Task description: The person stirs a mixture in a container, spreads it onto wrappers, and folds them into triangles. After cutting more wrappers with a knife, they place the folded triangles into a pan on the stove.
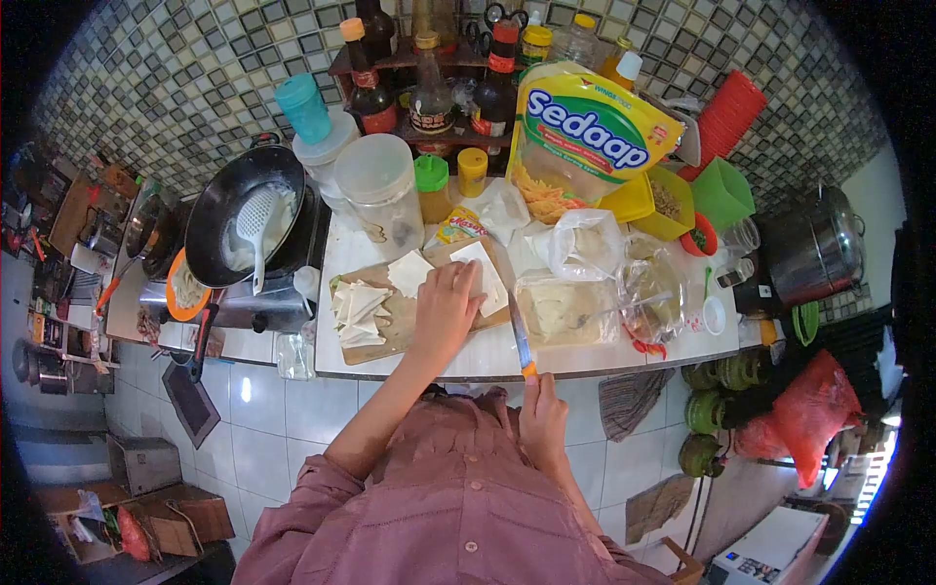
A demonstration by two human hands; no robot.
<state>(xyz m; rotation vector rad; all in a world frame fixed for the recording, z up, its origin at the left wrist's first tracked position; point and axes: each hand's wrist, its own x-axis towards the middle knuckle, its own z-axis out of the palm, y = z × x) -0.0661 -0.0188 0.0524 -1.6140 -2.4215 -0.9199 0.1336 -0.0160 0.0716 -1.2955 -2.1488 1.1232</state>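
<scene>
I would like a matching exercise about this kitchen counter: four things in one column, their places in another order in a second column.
1. orange-handled knife
2. white slotted ladle
3. pale square wrapper sheet
4. yellow Sedaap bag

A. in the black wok
B. under the left hand
C. in the right hand
D. upright behind the wooden board

Pairs: 1-C, 2-A, 3-B, 4-D

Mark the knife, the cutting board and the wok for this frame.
knife (520,336): head view, middle of the blade.
cutting board (395,336): head view, bare wood beside the cut pieces.
wok (219,210): head view, dark inner wall left of the skimmer.
</scene>
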